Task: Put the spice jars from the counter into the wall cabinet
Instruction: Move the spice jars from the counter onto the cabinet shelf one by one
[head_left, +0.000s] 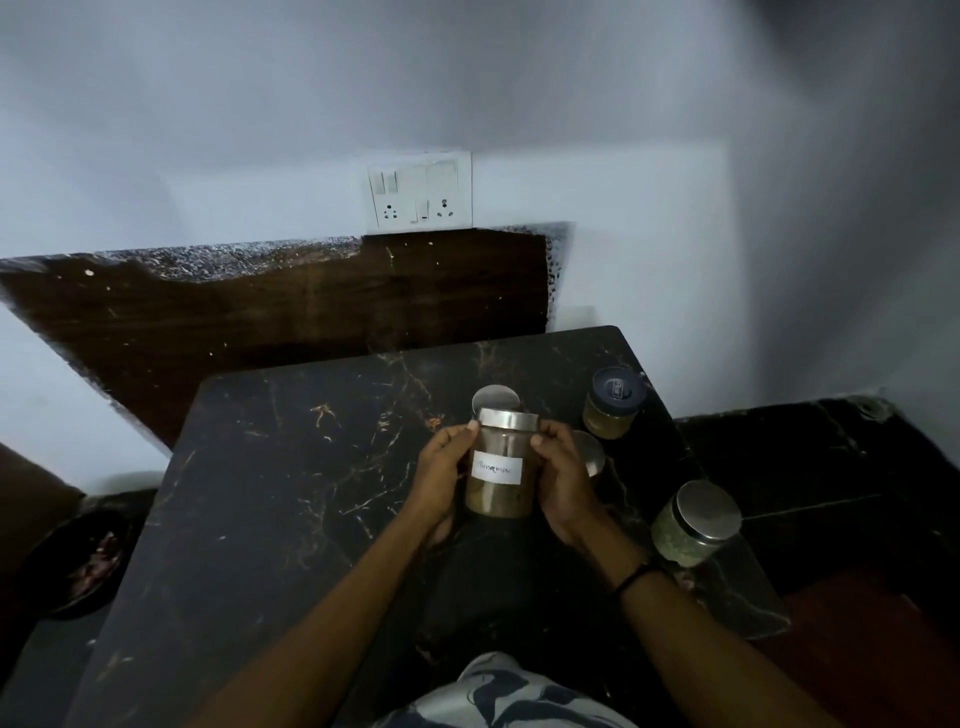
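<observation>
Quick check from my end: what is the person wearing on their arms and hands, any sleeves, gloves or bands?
Both forearms are bare, with no sleeves in view, and neither the left hand nor the right hand wears a glove. A thin black band circles the right wrist. No rings or watch are visible. A grey and dark patterned garment shows at the bottom edge.

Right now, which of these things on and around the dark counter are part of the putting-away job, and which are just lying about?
Part of the job:
- labelled jar, held between left hand and right hand
- blue-lidded jar
- steel-lidded jar of green spice
- two more steel lids behind the hands

Just lying about:
- wall switchboard
- dark bowl at lower left
</observation>
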